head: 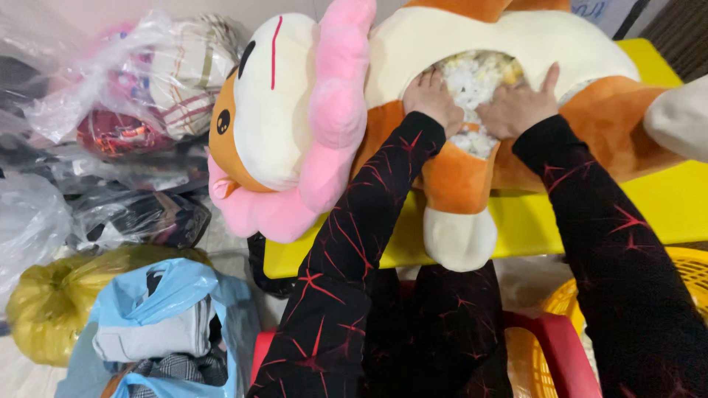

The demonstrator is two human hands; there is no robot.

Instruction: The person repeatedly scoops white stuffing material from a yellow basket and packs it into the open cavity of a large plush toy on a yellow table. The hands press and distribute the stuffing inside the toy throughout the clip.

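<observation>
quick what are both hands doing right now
Left hand: open, fingers pressed into the white foam stuffing of the big orange and cream plush lion.
Right hand: open, flat on the same stuffing.

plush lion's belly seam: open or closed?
Open. The plush lion has a gap in its belly showing loose white stuffing; the left hand and right hand press at its edges.

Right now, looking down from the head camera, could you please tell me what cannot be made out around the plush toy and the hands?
- Plush toy: its top is cut off by the upper edge.
- Stuffing: how deep it goes is hidden inside the opening.
- Left hand and right hand: fingertips are buried in stuffing, so each grip is unclear.
- Yellow table: cut off by the right edge.
- Yellow bag: contents hidden.
</observation>
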